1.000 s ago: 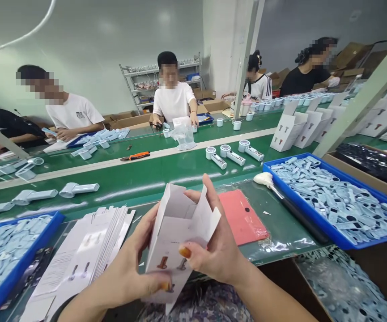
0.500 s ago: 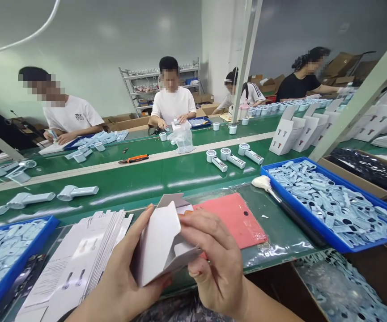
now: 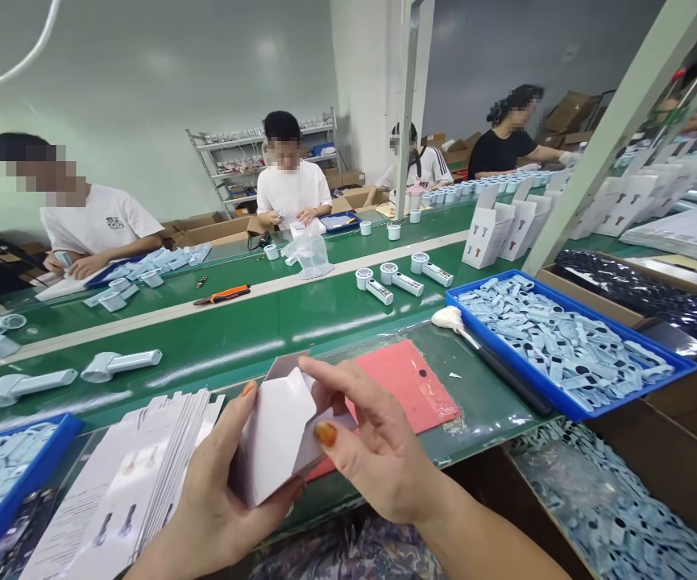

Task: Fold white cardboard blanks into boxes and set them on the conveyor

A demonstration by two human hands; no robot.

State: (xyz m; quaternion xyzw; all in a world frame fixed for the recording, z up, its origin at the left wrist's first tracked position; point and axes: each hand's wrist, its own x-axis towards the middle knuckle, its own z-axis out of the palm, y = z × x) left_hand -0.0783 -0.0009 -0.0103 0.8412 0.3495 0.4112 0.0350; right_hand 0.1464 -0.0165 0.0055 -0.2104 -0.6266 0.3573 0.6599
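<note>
My left hand (image 3: 221, 483) is closed around a small white folding carton (image 3: 275, 435), thumb on the upper side and fingers beneath. The carton is tilted, its flapped end facing right. At that end my right hand (image 3: 378, 443) grips the flaps, with the index fingertip at the top edge and the thumb near the close flap; its other fingers are partly hidden. Left of the carton lies a stack of flat, printed white cartons (image 3: 136, 475). A red sheet (image 3: 408, 387) lies on the bench behind my right hand.
Blue trays of light-blue plastic parts stand left (image 3: 15, 475) and right (image 3: 566, 346). A black-handled brush (image 3: 505, 366) lies beside the right tray. Handheld devices (image 3: 405, 280) and pliers (image 3: 224, 296) lie on the green belt (image 3: 300, 322). Upright cartons (image 3: 487, 234) stand near a slanted post (image 3: 602, 153). Several people work opposite.
The view has shifted, so the surroundings appear further left. My right index finger has stretched up to the carton's top edge, and the thumb has risen to the near flap.
</note>
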